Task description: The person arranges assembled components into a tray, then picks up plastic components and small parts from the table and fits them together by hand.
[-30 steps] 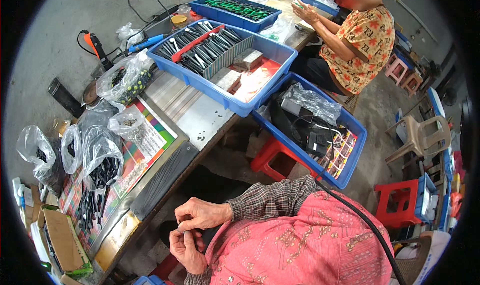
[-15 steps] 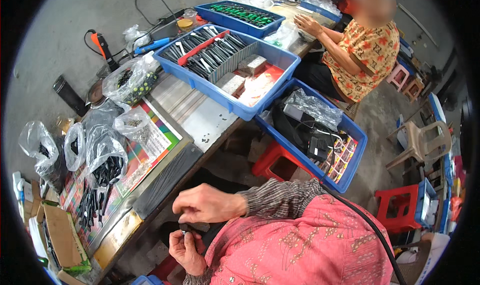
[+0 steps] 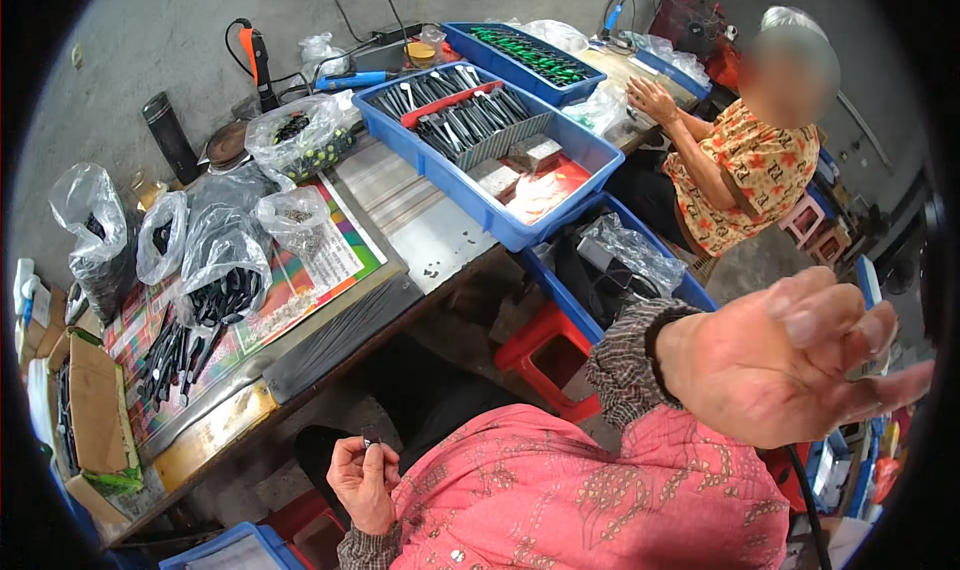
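Left hand (image 3: pixel 362 482) pinches a small dark piece (image 3: pixel 371 437) at its fingertips, on the wearer's side of the blue tray (image 3: pixel 505 228). Right hand (image 3: pixel 770 360) is raised, right of the tray, fingers half curled; cannot tell whether it holds anything. Worktop (image 3: pixel 430 235), left of the tray: loose black parts (image 3: pixel 175 360) by a clear bag (image 3: pixel 235 260). Risk, as judged: fingertip-only grip could let the piece slip; a stray reach could scatter the parts.
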`<state>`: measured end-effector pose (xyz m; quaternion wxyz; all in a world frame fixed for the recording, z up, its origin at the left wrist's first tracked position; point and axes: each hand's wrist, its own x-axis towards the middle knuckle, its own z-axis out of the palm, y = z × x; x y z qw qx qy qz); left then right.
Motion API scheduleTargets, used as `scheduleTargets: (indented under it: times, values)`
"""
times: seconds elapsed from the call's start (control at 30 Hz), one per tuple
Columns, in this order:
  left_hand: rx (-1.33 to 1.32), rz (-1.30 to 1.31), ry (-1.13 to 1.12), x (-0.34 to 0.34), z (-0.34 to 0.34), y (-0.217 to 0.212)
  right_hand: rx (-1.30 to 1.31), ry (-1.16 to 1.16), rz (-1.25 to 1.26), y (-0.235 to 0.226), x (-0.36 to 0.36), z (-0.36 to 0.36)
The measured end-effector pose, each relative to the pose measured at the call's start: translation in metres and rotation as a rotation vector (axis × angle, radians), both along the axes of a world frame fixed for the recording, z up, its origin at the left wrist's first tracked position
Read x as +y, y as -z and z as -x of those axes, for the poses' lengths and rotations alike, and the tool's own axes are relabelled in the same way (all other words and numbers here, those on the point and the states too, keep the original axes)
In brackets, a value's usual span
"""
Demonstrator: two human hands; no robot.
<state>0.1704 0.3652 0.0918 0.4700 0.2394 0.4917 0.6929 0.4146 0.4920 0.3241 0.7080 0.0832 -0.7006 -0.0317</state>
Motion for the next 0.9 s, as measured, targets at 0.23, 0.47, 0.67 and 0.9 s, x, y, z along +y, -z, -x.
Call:
scheduleTargets:
  times: [0.23, 0.47, 0.67, 0.9]
  values:
    - [0.035, -0.015, 0.013, -0.002, -0.003, 0.0, 0.184, 0.084, -0.128, -0.007, -0.013, -0.006]
    - [0.032, -0.006, 0.011, -0.005, -0.007, -0.001, 0.35, 0.14, -0.174, -0.008, -0.015, -0.006]
    - [0.03, -0.02, 0.024, -0.003, -0.01, -0.004, 0.276, 0.146, -0.078, 0.0, -0.006, -0.001]
    - [0.088, -0.055, 0.012, 0.001, -0.01, -0.029, -0.468, -0.089, 0.397, 0.073, 0.022, 0.072]
